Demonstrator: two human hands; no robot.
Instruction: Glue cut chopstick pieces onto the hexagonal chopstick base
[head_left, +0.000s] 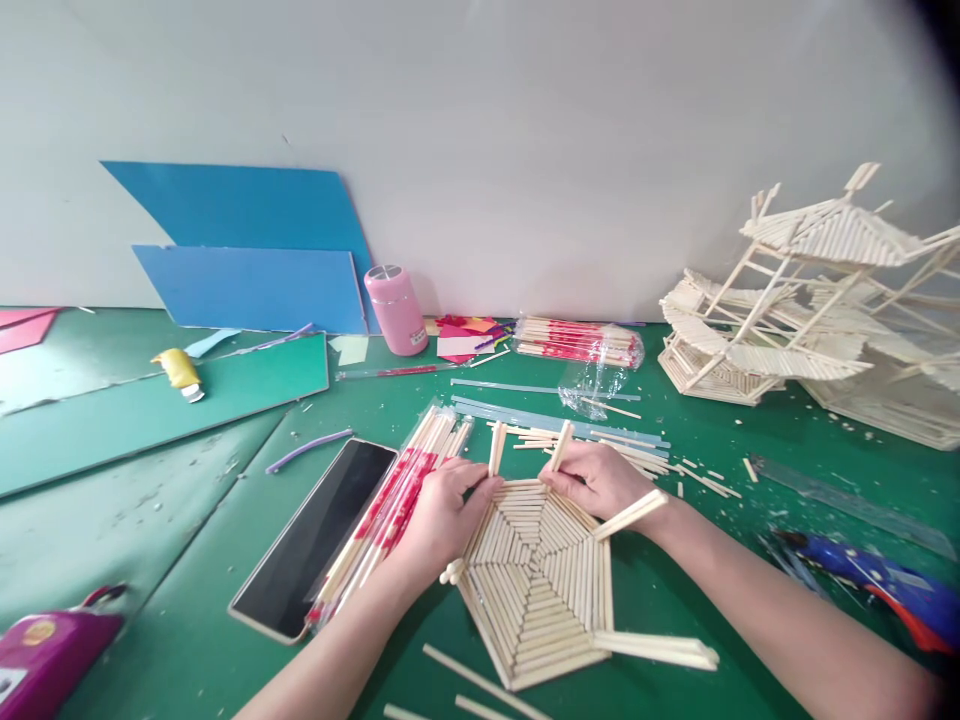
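A flat hexagonal panel of glued wooden sticks (536,585) lies on the green table in front of me, with short sticks jutting from its corners. My left hand (442,512) rests on its far left edge, fingers pinched at the upright stick (497,448) there. My right hand (600,480) rests on the far right edge, fingers closed at another upright stick (562,444). What lies under the fingers is hidden.
A pack of wrapped chopsticks (390,515) lies across a dark tablet (311,540) at left. Loose sticks (622,455) lie behind the panel. A blue glue gun (885,585) is at right, stick models (810,320) at far right, a pink cylinder (395,310) and blue sheets (255,250) at the wall.
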